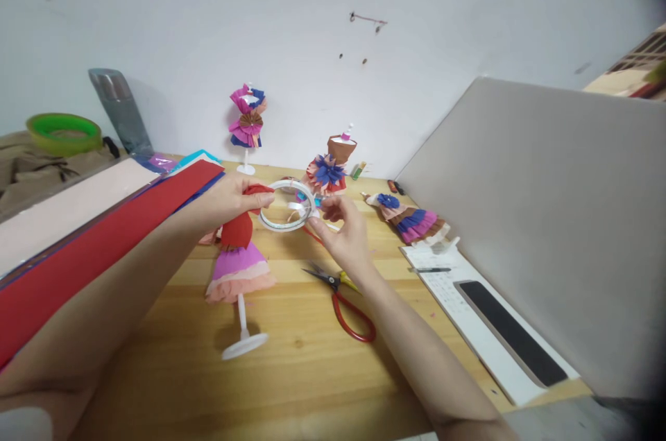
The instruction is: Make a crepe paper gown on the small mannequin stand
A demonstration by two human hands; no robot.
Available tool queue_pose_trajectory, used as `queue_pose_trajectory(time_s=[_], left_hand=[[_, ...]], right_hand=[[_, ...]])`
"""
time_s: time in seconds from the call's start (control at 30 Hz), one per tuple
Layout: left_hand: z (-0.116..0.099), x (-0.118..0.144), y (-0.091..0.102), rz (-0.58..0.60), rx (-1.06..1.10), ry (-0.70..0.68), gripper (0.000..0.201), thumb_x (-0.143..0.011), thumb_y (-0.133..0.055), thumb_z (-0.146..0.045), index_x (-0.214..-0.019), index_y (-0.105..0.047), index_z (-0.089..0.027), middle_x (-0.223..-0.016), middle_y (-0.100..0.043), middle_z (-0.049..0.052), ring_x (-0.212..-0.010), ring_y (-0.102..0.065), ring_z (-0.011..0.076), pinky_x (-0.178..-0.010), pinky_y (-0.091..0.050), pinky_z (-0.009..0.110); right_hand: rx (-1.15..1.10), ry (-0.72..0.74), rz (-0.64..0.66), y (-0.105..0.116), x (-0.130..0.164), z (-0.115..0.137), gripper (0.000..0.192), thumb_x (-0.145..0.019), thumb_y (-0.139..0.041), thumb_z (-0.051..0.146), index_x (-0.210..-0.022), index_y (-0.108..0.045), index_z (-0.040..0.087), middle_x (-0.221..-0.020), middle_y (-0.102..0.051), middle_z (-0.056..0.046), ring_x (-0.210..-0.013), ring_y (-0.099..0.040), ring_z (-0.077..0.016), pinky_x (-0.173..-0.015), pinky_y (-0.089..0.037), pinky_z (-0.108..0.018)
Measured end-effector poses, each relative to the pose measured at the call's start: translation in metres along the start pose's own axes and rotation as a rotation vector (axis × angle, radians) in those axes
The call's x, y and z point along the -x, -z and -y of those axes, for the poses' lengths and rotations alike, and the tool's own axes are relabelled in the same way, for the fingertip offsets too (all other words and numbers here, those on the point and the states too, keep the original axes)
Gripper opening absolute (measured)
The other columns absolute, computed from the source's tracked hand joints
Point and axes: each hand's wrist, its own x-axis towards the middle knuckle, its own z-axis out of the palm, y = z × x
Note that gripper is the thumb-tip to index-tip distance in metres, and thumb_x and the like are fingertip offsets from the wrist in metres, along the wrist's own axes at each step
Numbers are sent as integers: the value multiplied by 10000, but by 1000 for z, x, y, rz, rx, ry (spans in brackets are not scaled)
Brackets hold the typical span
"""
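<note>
Khaki cloth: far left, bunched, lime-green ring on top.
Paper sheets: pale pink sheet and red crepe strip, left, partly behind the left forearm.
Flask: far left, tilted in view, near wall.
Left hand: gripping red paper piece between thumb and fingers, at tape roll's left edge.
Near dress form: below left hand, red top, violet-and-peach skirt, white stand on wooden table.
Far dress form: by wall, pink and blue ruffles.
Tape roll: white ring, raised between both hands, above table.
Brown-topped dress form: far, behind right hand.
Right hand: fingers bent, thumb at roll's right edge; cannot tell if pinching.
Scissors: red and yellow handles, on table beside right forearm.
Layered paper dress: right, lying down.
Pen: right, on white board.
Phone: near right, dark face up, same board.
Grey panel: far right, upright.
</note>
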Motion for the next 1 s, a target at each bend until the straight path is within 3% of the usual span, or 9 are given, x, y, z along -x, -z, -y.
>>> queue_pose_trajectory(time_s=[0.07,0.13,0.23,0.33,0.5,0.67,0.83,0.93,1.0], left_hand=[[3,-2,-1,8,-52,27,280,-731,-652,-432,-681,-568,-170,-529,-495,-34,-497,-482,112,-471,-317,222],[6,-3,-1,34,-121,20,312,-742,-642,-464,-670,-548,-176,-531,-494,-32,-488,-479,114,-460,-304,223],[8,-6,-3,76,-182,-44,319,-753,-627,-459,-635,-530,-179,-525,-473,-39,-477,-450,103,-458,-292,222],[8,-6,-3,63,-185,-76,307,-761,-615,-446,-623,-538,-183,-518,-485,-38,-480,-456,107,-467,-303,230],[8,-5,-1,-18,-104,-29,272,-752,-640,-439,-676,-596,-182,-514,-494,-40,-471,-457,113,-474,-309,240],[4,-4,0,-111,-92,-10,240,-719,-664,-401,-729,-653,-162,-547,-525,-37,-512,-451,104,-499,-303,234],[2,-3,0,-108,-167,-81,227,-731,-640,-379,-700,-663,-155,-594,-557,-29,-579,-470,111,-543,-331,231],[8,-5,-1,-90,-252,-111,244,-763,-618,-400,-752,-679,-164,-602,-560,-28,-587,-476,118,-548,-334,230],[11,-7,-2,-72,-326,-191,247,-783,-597,-401,-749,-677,-170,-593,-550,-32,-590,-471,118,-546,-328,226]], right_hand=[[89,169,-90,-1,2,4,137,-817,-647,244,-931,-583,201,-795,-569,-19,-667,-517,-156,-614,-447,-292],[190,338,-83,-2,4,6,183,-848,-606,186,-1031,-608,198,-801,-556,-31,-679,-511,-161,-614,-441,-291],[318,424,-37,-6,7,4,167,-873,-553,140,-992,-654,200,-751,-512,-28,-649,-484,-162,-567,-395,-282],[303,389,26,-8,8,3,155,-898,-509,138,-836,-637,201,-732,-500,-28,-651,-483,-163,-561,-375,-282],[88,314,75,1,4,9,140,-913,-474,144,-809,-543,207,-767,-537,-38,-733,-509,-182,-643,-407,-306],[29,137,94,5,0,5,283,-924,-447,204,-642,-470,216,-637,-478,-4,-636,-480,-170,-612,-381,-308],[111,87,34,4,-3,-7,116,-782,-520,96,-785,-547,209,-772,-602,-31,-705,-562,-183,-654,-442,-313],[63,68,-14,7,-2,-1,48,-817,-577,168,-829,-580,214,-689,-604,-1,-630,-563,-168,-641,-452,-314],[29,93,-46,8,0,8,101,-835,-617,233,-935,-611,221,-733,-618,-8,-657,-567,-174,-656,-460,-326]])
